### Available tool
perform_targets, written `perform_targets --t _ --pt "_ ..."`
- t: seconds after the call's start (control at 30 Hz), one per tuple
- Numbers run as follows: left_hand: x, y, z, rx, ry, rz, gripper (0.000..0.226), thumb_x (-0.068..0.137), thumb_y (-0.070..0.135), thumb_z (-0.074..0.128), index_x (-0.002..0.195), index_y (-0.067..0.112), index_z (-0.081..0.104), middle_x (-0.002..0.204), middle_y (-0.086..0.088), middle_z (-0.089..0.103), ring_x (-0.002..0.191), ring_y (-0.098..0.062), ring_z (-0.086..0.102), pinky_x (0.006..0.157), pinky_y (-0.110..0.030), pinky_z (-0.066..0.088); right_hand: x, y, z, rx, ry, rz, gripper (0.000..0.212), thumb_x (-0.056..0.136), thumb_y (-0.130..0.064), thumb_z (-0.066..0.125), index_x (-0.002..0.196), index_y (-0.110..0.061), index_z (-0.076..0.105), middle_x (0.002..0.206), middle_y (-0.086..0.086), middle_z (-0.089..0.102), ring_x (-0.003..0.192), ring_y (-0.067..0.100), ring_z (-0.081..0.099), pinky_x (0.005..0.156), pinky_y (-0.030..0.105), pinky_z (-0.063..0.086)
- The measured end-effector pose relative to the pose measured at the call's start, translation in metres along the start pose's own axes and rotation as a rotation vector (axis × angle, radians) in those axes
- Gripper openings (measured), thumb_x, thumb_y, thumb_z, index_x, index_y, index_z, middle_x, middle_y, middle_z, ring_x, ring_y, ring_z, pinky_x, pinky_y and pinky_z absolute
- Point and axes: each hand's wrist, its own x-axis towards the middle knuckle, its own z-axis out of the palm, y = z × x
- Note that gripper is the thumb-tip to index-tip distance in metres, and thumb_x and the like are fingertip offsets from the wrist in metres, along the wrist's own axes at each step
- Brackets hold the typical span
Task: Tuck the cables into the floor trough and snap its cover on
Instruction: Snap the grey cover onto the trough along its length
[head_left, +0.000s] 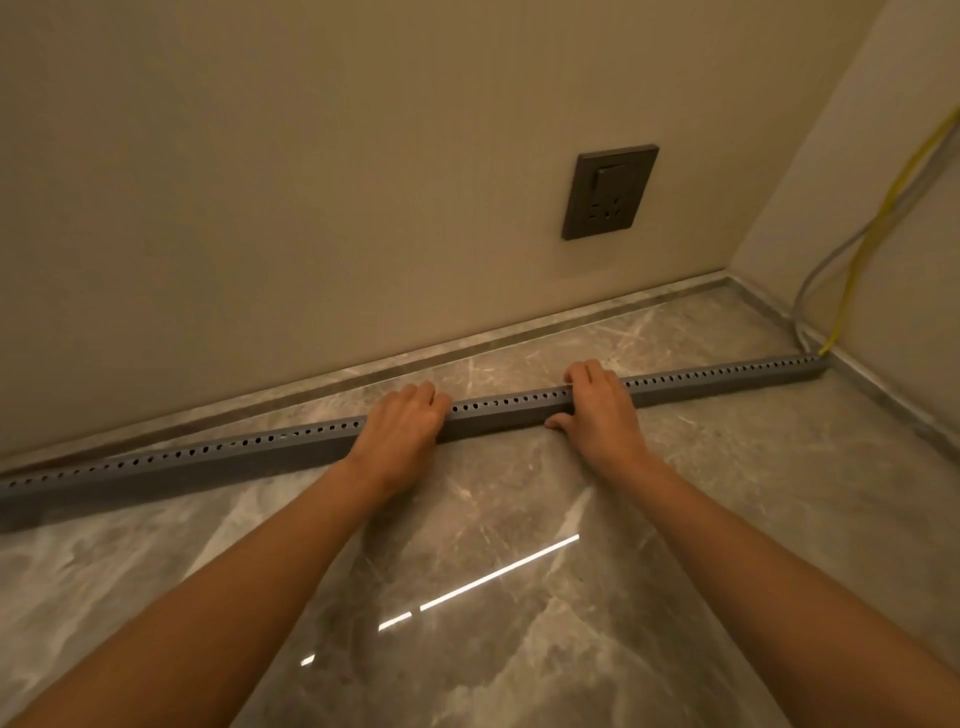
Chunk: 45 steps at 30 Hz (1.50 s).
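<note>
A long grey floor trough (498, 413) with a row of small holes along its top lies on the marble floor, running from the left edge to the right corner. Its cover sits on top along the whole visible length. My left hand (402, 428) rests over the trough near its middle, fingers curled over the top. My right hand (600, 405) lies on it a little further right, fingers over the far side and thumb on the near face. A yellow cable (878, 218) and a grey cable (810, 291) come down the right wall and enter the trough's right end.
A dark wall socket (609, 192) sits on the beige wall above the trough. A stone skirting strip (467, 343) runs along the wall base behind it. Glossy marble floor (519, 571) spreads toward me, with light streaks reflected in it.
</note>
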Motion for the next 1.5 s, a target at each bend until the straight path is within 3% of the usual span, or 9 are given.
perform_targets --t 0.2,0.4,0.6,0.7,0.9,1.2,1.33,1.43,1.5 --pt "0.020 0.004 -0.001 0.066 -0.144 -0.109 0.028 0.097 0.014 0.044 0.124 0.010 0.049 0.123 -0.011 0.056 0.110 -0.025 0.054 0.095 -0.034 0.044 0.009 0.037 0.003 -0.016 -0.002 -0.080 0.027 0.090 -0.016 0.054 0.114 -0.003 0.050 0.118 0.015 0.053 0.109 0.030 0.048 0.103 0.038 0.035" --pt "0.032 0.016 0.001 0.100 -0.201 -0.280 0.027 0.097 0.016 0.046 0.123 0.009 0.050 0.124 -0.011 0.054 0.112 -0.026 0.054 0.097 -0.035 0.044 0.027 0.066 0.012 -0.094 -0.002 -0.372 0.030 0.069 -0.002 0.075 0.095 -0.002 0.062 0.085 0.017 0.067 0.080 0.037 0.067 0.088 0.056 0.048" --pt "0.050 0.070 0.006 0.076 -0.102 -0.300 0.035 0.097 0.015 0.047 0.131 0.011 0.042 0.131 -0.011 0.048 0.115 -0.025 0.051 0.098 -0.034 0.043 0.038 0.095 0.005 -0.118 -0.130 -0.533 0.043 0.090 -0.004 0.049 0.133 -0.007 0.041 0.127 0.015 0.054 0.120 0.033 0.050 0.116 0.050 0.019" --pt "0.057 0.094 0.011 0.084 -0.047 -0.333 0.037 0.095 0.013 0.049 0.132 0.009 0.040 0.133 -0.011 0.045 0.117 -0.023 0.048 0.101 -0.032 0.041 0.042 0.124 -0.006 -0.091 -0.119 -0.451 0.040 0.091 -0.016 0.052 0.129 -0.007 0.044 0.128 0.014 0.054 0.121 0.032 0.048 0.115 0.048 0.020" --pt "0.053 0.098 0.014 0.185 -0.107 -0.340 0.043 0.095 0.013 0.050 0.135 0.007 0.036 0.135 -0.012 0.044 0.120 -0.024 0.046 0.105 -0.032 0.037 0.038 0.160 -0.009 -0.068 -0.009 -0.352 0.029 0.066 -0.014 0.079 0.092 -0.005 0.067 0.087 0.014 0.071 0.080 0.037 0.066 0.085 0.054 0.050" --pt "0.051 0.095 0.011 0.158 -0.129 -0.421 0.033 0.099 0.013 0.041 0.131 0.009 0.042 0.130 -0.010 0.048 0.115 -0.025 0.050 0.095 -0.033 0.043 0.063 0.140 -0.017 -0.032 -0.152 -0.306 0.032 0.095 -0.016 0.043 0.127 -0.014 0.046 0.132 0.006 0.052 0.129 0.025 0.039 0.116 0.047 0.018" --pt "0.067 0.092 0.015 0.116 -0.105 -0.453 0.031 0.098 0.010 0.042 0.129 0.008 0.045 0.127 -0.010 0.050 0.114 -0.026 0.049 0.091 -0.034 0.045 0.079 0.138 -0.021 -0.018 -0.179 -0.238 0.042 0.091 -0.001 0.048 0.131 -0.006 0.036 0.122 0.015 0.056 0.119 0.030 0.046 0.118 0.050 0.015" --pt "0.076 0.088 0.019 0.084 -0.050 -0.470 0.033 0.096 0.006 0.047 0.128 0.004 0.047 0.125 -0.013 0.052 0.112 -0.029 0.050 0.088 -0.036 0.047 0.097 0.140 -0.025 -0.016 -0.198 -0.248 0.032 0.083 0.011 0.049 0.109 -0.007 0.043 0.109 0.018 0.060 0.103 0.034 0.054 0.113 0.048 0.025" --pt "0.081 0.087 0.022 0.094 0.082 -0.436 0.027 0.087 0.000 0.061 0.113 -0.002 0.058 0.109 -0.018 0.059 0.095 -0.033 0.059 0.071 -0.039 0.051 0.106 0.143 -0.024 0.000 -0.186 -0.247 0.029 0.081 0.013 0.049 0.102 -0.007 0.048 0.112 0.018 0.058 0.103 0.035 0.054 0.111 0.048 0.029"
